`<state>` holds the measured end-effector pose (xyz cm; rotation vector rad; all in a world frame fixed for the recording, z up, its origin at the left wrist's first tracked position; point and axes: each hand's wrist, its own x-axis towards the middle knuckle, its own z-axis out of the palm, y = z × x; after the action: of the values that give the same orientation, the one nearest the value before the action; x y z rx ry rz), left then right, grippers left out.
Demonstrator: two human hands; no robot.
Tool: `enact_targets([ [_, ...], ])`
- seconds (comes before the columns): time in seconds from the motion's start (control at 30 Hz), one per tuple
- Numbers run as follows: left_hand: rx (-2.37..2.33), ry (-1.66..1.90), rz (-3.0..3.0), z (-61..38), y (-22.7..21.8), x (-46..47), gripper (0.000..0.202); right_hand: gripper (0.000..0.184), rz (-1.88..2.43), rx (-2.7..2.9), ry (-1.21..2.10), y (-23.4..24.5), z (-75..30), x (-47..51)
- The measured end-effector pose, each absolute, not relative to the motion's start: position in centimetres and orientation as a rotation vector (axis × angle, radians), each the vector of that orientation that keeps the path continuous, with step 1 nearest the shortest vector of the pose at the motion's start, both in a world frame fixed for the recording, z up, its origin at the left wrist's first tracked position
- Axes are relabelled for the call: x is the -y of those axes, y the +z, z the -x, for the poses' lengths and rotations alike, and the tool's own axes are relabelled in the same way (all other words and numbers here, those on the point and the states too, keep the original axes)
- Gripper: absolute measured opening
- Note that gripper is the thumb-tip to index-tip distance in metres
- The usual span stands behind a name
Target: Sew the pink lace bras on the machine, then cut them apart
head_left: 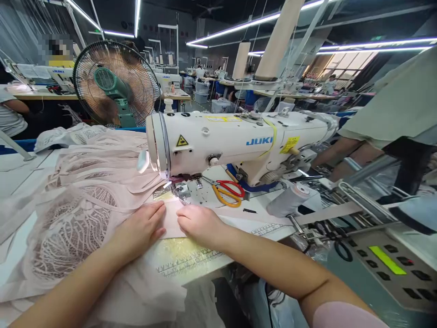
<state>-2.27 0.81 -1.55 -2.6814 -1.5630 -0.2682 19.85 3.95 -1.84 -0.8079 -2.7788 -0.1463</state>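
The pale pink fabric piece (pixel 170 217) lies flat between the two hands, just short of the needle area of the JUKI sewing machine (pixel 211 136). It looks light, thin and limp, likely to pucker or slide if pushed from one point, so flat fingertips on both side edges should suit it best. The lace-panelled garment pieces (pixel 75 232) heaped under and beyond the left forearm look soft and openwork; the lace could probably snag, so the plain bands seem the safer hold.

The left hand (pixel 145 223) rests palm down at the piece's left edge, fingers extended together, thumb set apart toward the right hand. The right hand (pixel 198 224) is curled at the opposite edge, fingertips turned inward; whether it pinches cloth or only presses, I cannot tell. Ahead and right of it lie the scissors (pixel 228 193).
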Motion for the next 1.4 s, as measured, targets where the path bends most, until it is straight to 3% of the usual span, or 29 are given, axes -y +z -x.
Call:
enact_targets([
  [0.47, 1.890, 0.241, 2.347, -3.4, 1.8, -1.2, 0.048, 0.015, 0.456, 2.708, -0.097, -1.6, -20.7, -3.4],
  [1.1, 1.824, 0.111, 2.339, -1.9, 1.0, -3.4, 0.047, 0.013, 0.542, 2.791, 0.178, -0.6, -21.0, -3.7],
  [1.27, 1.702, 0.061, 2.469, -1.9, 1.8, -2.9, 0.030, 0.024, 0.506, 2.742, 0.288, -1.5, -20.6, -3.7],
  [1.4, 1.683, -0.054, 2.776, -1.9, 1.3, -2.0, 0.030, 0.029, 0.447, 2.724, 0.395, -2.5, -19.9, -4.0],
])
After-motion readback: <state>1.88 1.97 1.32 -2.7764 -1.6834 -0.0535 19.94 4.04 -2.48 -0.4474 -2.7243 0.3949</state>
